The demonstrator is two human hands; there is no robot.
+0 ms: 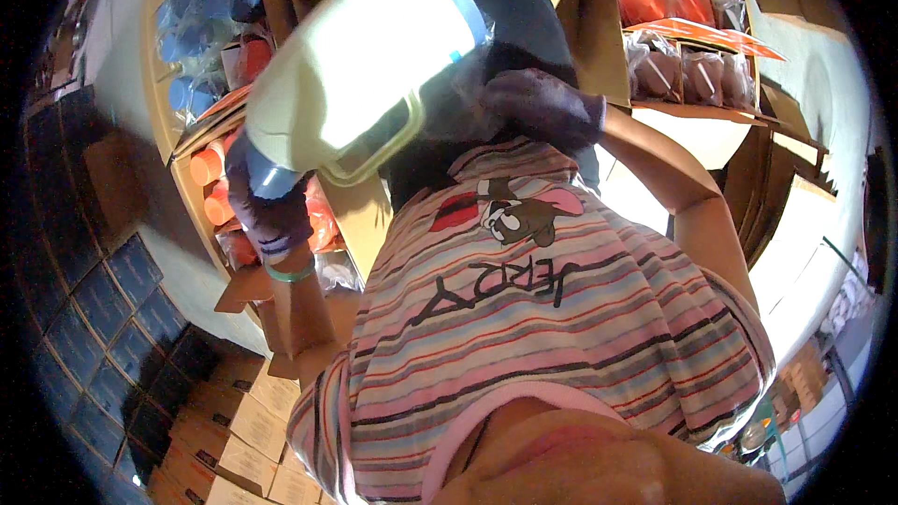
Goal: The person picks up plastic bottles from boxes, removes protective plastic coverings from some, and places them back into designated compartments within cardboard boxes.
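A large white jug (365, 56) with a blue band round its wide end lies tilted across the upper middle. Its pale handle (388, 145) faces me, and its narrower blue end points down to the left. My left hand (267, 192), in a dark glove, is closed round that blue end. Beside the jug's wide end, my right hand (543, 103), also gloved, has its fingers curled in. Thin see-through plastic film (458, 98) appears at its fingertips, though shadow blurs the grip.
On the left, an open carton holds blue-topped items (192, 93) and orange-topped items (215, 201) in clear wrapping. Another carton at the upper right holds red items (659, 0) and brownish wrapped items (702, 75). Stacked cartons (253, 440) stand at lower left.
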